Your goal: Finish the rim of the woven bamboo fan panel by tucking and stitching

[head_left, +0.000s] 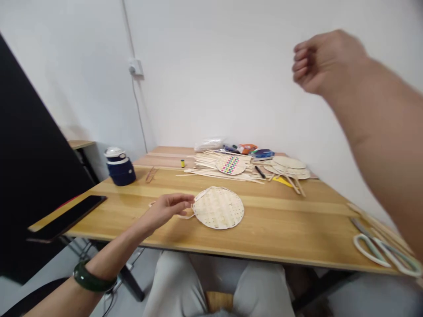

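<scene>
Nearby, my left hand [165,209] lay low over the table [280,229], fingers stretched and close together, tips at the left rim of the woven disc [220,208]. I couldn't tell whether they pinched the thin strip trailing there. The disc lay flat just right of that hand, round, so with no long axis. My right hand [325,61] hung high and well apart, curled into a loose fist, so the left was far nearer. Farther back stood a blue flask [119,166] and a pile of strips [211,169]. I could read no writing anywhere.
</scene>
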`<state>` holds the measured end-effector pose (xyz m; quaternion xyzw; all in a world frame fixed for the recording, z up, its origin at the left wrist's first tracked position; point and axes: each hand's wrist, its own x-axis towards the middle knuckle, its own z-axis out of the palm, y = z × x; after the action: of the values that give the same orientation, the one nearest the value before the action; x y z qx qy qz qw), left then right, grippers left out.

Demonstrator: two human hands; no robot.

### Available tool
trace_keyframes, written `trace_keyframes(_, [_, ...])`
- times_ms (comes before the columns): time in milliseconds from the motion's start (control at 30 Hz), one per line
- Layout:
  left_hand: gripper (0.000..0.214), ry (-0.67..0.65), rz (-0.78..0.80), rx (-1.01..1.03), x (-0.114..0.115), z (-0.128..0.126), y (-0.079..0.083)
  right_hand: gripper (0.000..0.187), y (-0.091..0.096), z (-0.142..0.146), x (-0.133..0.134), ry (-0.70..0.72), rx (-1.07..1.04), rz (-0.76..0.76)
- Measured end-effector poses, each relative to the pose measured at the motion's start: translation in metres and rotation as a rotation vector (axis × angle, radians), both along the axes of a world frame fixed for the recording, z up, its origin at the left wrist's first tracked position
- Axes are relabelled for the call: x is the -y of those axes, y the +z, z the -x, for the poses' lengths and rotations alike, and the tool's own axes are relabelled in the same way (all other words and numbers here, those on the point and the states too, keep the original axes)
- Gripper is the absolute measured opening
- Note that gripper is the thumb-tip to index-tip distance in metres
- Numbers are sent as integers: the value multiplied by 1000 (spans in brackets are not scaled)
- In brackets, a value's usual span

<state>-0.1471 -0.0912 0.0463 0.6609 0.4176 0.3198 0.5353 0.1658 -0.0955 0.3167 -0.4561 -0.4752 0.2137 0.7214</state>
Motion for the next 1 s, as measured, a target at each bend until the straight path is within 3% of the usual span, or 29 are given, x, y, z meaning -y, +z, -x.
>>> trace_keyframes(133, [50, -96, -169, 165, -13, -64, 25, 31, 7, -1, 3, 0, -47, 17])
trace_keyframes(267, [42, -61, -251, 482, -29, -113, 75, 27, -4, 7, 8, 117, 12, 80])
trace_keyframes(400, [34, -54, -311, 661, -33, -124, 138, 21, -28, 16, 15, 297, 52, 207])
trace_keyframes(500, [29, -121, -352, 649, -28, -126, 167, 17, -50, 30, 16, 449, 79, 267])
trace_keyframes(600, [25, -173, -360, 601, -22, -133, 171, 17, -70, 46, 13, 585, 112, 312])
trace_keyframes(767, [29, -81, -337, 568, -19, -136, 166, 16, -102, 56, 10, 710, 135, 357])
trace_keyframes(900, [24, 41, -169, 731, -28, -121, 181, 11, -140, 46, 11, 792, 159, 443])
trace_keyframes(1000, [23, 120, -184, 794, -42, -105, 194, 22, -176, 36, 8, 916, 165, 514])
